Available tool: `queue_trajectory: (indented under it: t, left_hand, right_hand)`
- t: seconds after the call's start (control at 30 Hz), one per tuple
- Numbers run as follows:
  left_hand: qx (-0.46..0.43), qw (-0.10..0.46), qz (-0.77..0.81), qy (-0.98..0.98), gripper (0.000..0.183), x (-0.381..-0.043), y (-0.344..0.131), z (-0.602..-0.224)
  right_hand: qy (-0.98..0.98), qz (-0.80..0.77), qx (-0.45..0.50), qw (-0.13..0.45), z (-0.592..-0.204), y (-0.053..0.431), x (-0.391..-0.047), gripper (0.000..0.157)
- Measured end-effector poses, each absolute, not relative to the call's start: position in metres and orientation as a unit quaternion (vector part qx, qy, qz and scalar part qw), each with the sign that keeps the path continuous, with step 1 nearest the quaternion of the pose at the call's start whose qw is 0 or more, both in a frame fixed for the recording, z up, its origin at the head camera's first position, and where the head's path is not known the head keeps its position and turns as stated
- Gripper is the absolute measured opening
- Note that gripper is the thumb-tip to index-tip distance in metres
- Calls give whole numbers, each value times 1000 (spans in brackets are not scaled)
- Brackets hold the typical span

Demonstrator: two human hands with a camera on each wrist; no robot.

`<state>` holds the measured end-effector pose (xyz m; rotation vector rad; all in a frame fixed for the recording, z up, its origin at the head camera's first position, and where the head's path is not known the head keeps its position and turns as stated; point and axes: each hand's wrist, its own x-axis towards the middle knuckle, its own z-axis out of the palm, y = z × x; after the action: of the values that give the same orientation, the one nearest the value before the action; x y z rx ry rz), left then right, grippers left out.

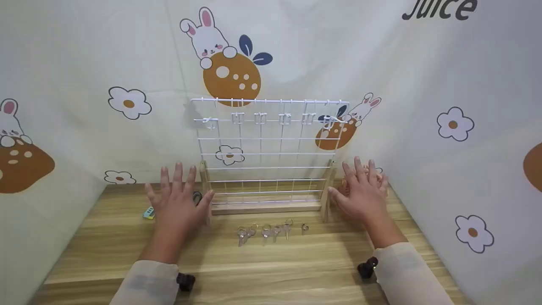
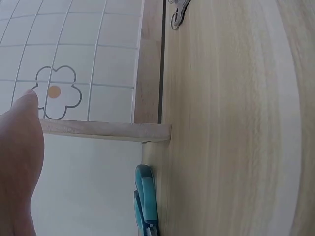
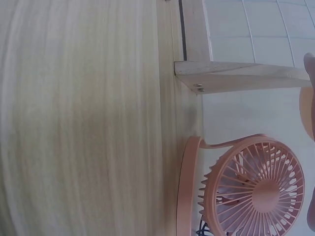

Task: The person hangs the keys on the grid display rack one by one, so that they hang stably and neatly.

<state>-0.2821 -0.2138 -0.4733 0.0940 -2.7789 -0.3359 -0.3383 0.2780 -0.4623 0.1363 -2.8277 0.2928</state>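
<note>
My left hand [image 1: 175,207] is spread with straight fingers, palm down, beside the left post of a white wire grid rack on a wooden stand [image 1: 266,209]. The right hand [image 1: 364,199] is likewise spread near the right post, overlapping a pink fan in the head view. Neither hand holds anything. White hooks [image 1: 284,118] hang in a row on the grid's upper wires. Several small keys with rings [image 1: 266,232] lie in a row on the table before the stand. Part of the left thumb side [image 2: 19,157] shows in the left wrist view.
Teal-handled scissors [image 2: 146,196] rest beyond the stand's left post, near a small blue and yellow item [image 1: 149,212]. The pink fan [image 3: 266,195] stands at the right of the stand. A printed curtain [image 1: 296,55] hangs behind the wooden table [image 1: 275,271] and along its sides.
</note>
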Motion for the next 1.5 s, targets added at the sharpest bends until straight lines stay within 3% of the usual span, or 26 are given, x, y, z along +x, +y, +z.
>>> queue_trajectory:
  t: [0.33,0.73,1.1,1.33,1.5]
  left_hand:
    - [34,168,-128,-977,90,-283,-213,-475]
    - [34,156,-212,-964,89,-279,-202,-473]
    - [51,123,-378,-916,86,-268,-189,-479]
    - [45,104,-449,-887,82,-268,-183,-490]
    - [61,61,-552,-829,81,-267,-181,-495]
  right_hand:
    - [-981,114,49,146,-464,278,-329,94]
    - [-965,171,68,186,-452,270,-311,91]
    - [-923,263,110,260,-441,239,-289,82]
    - [-913,305,123,241,-446,216,-285,75]
    - [-907,339,141,207,-452,205,-287,66]
